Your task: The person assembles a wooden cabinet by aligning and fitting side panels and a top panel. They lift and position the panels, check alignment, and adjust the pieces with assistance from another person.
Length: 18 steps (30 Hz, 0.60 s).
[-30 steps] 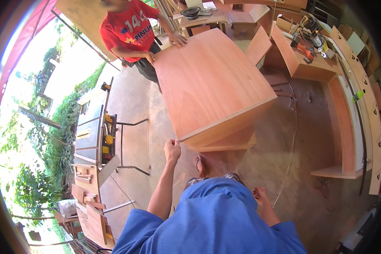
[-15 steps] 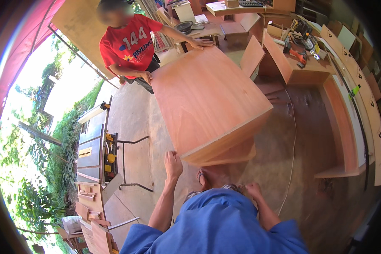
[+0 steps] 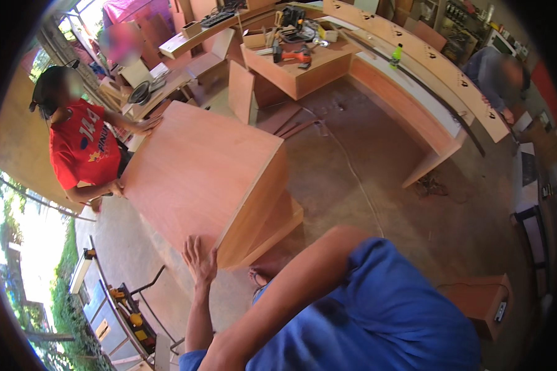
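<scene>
A large reddish plywood box (image 3: 198, 164) stands in front of me with its flat panel facing up. My left hand (image 3: 199, 260) lies on the near left corner of that panel, fingers spread. My right forearm (image 3: 284, 294) crosses in front of my body toward the lower left and overlaps my left forearm. The right hand itself is past the lower edge of the picture. Across the box, a co-worker in a red shirt (image 3: 83, 139) has one hand on its far edge and the other on its left edge.
A plywood worktop (image 3: 322, 77) at the back holds an orange power drill (image 3: 293, 55) and other tools. A cable (image 3: 353, 167) runs over the floor. A table saw (image 3: 127, 315) stands at lower left. Another person (image 3: 498, 74) bends over at far right; a green bottle (image 3: 396, 55) stands on the bench.
My view has swung to the right. The left hand has gone from a closed fist beside the box corner to lying open on it. My right arm has swung across my body.
</scene>
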### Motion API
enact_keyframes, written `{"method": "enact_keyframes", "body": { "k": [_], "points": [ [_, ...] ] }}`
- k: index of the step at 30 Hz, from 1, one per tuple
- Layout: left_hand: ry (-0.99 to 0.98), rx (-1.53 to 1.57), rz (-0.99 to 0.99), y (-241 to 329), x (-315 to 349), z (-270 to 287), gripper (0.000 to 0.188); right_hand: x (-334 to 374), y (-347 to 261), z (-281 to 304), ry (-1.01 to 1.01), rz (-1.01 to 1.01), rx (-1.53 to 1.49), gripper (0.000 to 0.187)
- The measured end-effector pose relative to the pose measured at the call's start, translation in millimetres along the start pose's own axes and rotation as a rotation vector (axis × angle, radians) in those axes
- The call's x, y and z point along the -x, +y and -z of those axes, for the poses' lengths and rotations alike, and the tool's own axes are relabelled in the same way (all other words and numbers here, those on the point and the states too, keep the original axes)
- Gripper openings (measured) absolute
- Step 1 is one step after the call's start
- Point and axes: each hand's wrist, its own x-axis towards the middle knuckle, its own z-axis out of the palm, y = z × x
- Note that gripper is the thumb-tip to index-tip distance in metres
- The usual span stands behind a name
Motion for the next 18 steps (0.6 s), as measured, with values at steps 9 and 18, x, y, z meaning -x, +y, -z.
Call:
{"method": "enact_keyframes", "body": {
  "k": [9, 18],
  "points": [
    [-0.095, -0.055, 0.007, 3, 2, 7, 0.075, -48, 21, -16, 0.055, 0.122, 0.035, 0.031],
    [-0.162, -0.072, 0.021, 4, 3, 15, 0.079, -55, 33, -35, 0.025, 0.221, -0.024, 0.031]
  ]
}}
